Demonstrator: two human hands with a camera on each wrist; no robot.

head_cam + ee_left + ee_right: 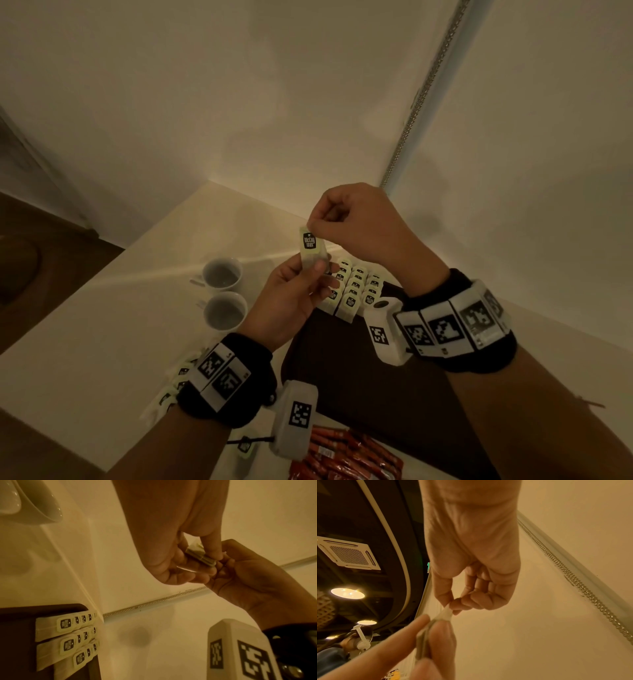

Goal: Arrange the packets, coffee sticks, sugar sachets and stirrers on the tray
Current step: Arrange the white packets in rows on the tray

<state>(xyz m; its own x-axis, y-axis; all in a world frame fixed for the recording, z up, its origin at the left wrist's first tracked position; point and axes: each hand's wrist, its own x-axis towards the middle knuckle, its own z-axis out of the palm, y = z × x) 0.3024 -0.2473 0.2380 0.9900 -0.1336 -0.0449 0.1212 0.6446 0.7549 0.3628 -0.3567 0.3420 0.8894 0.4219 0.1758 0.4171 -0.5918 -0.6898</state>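
A pale tea packet (311, 247) with a dark label is held upright above the table. My left hand (301, 287) grips its lower end between thumb and fingers, and my right hand (329, 219) pinches its top edge from above. In the left wrist view the packets (200, 555) look like a thin stack between both hands. The right wrist view shows the packet's top (445, 614) pinched by my right thumb and forefinger. Rows of matching tea packets (352, 291) stand at the far end of the dark tray (359, 370).
Two white cups (224, 293) stand left of the tray. More tea packets (171, 387) lie under my left wrist. Red coffee sticks (346, 455) lie at the near edge. Walls close the table's far corner, with a metal strip (418, 102) on the right.
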